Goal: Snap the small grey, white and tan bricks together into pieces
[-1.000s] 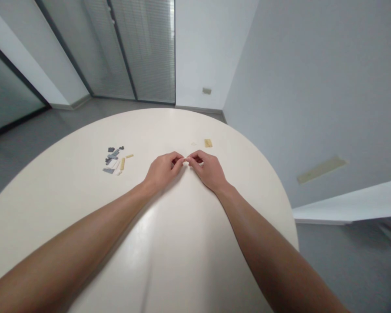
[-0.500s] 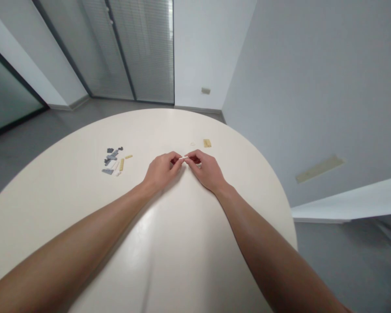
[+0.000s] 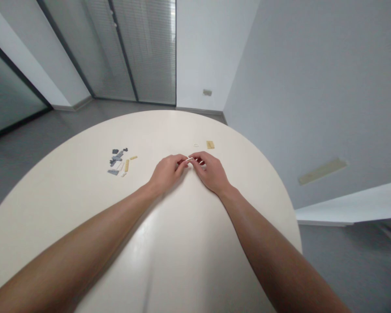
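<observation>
White and small, a piece [image 3: 189, 159] was pinched between the left hand's [image 3: 166, 173] thumb and finger. The right hand [image 3: 212, 173] curled at its other end; whether those fingers gripped, I couldn't tell. A yellowish plate [image 3: 210, 144] lay beyond the right fingers, grey pieces [image 3: 117, 158] well left of both.

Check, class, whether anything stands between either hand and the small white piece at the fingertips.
Nothing visible does: the left hand pinches the white piece, and the right hand seems to touch it too. The yellow plate lies beyond the hands, not between.
</observation>
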The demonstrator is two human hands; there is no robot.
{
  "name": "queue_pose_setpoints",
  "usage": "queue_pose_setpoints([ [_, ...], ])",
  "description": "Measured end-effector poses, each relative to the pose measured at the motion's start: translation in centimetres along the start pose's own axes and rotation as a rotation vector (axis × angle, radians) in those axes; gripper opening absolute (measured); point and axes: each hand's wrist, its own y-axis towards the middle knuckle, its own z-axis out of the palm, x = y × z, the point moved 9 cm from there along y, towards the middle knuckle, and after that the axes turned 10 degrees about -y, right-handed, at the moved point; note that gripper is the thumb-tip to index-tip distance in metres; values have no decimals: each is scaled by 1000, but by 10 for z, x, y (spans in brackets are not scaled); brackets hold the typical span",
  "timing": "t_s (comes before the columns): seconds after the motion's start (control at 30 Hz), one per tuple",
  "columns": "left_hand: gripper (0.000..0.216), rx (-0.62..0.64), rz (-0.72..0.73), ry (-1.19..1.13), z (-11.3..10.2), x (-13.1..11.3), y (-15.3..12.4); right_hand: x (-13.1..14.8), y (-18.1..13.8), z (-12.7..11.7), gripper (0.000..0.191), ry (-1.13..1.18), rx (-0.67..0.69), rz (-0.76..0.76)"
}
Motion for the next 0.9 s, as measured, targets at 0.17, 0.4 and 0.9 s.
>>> queue_pose_setpoints([
  [0.17,28,-19,11,-4,-1,-1,-1,1,0,-2,13,11,-26,-1],
  [0.4,24,-60,-22,-18,-4,4,-1,-3,0,-1,16,10,4,32],
  [0.9,21,-79,-56,-28,-5,6,0,-8,1,0,16,-34,-11,55],
])
